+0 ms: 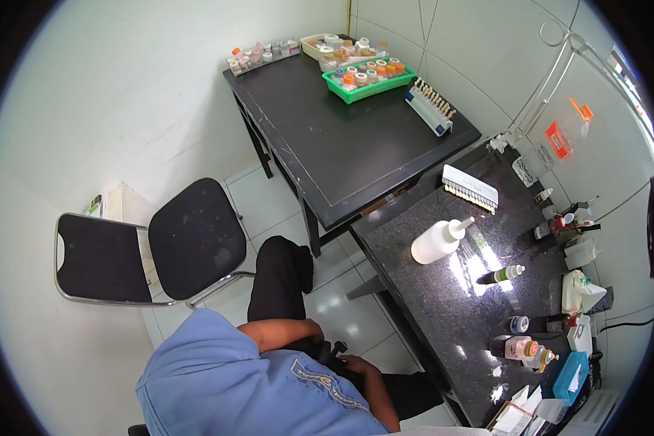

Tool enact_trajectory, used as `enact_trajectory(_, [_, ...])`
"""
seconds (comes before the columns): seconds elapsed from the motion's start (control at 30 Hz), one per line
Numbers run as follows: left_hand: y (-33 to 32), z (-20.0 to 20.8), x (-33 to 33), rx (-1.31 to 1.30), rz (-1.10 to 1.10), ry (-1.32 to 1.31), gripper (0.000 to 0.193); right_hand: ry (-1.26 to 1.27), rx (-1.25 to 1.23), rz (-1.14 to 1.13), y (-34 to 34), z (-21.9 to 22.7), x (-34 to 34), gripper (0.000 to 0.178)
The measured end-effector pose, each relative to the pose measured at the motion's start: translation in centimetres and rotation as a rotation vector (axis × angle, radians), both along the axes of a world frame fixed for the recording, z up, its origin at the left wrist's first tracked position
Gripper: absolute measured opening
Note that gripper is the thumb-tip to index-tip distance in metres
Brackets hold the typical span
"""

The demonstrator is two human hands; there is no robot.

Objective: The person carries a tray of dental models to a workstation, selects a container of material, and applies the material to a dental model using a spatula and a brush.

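My left hand (314, 331) rests low over my lap, its fingers mostly hidden against my black trousers. Beside a small black object (335, 352) with a knob-like end lies my right hand (353, 364). Its fingertips come close to that object, but whether they grip it I cannot tell. What the object is does not show clearly. Both hands stay below and apart from the black speckled counter (414, 291) on the right. Standing on that counter, nearest to me, are a white squeeze bottle (434, 243) with a nozzle and a small dropper bottle (503, 275) with a green label.
A black table (320, 131) ahead bears a green basket (370, 89) of jars and a tooth shade guide (430, 109). Another shade guide (471, 187) lies on the counter, with bottles (519, 347) and a blue box (570, 378) along its right side. A black chair (196, 229) stands left.
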State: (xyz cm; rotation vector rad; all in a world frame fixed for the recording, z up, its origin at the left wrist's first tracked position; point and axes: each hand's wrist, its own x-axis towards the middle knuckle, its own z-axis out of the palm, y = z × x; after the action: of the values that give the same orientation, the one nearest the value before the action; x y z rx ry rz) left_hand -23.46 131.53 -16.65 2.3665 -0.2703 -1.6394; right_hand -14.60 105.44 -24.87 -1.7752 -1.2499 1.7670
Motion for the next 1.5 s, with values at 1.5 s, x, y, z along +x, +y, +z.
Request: enact_trajectory(1.5, [50.8,40.3,27.1,0.413,1.099,-1.576,0.055,-0.162,0.575,-1.046,46.5,53.5,11.4,0.028])
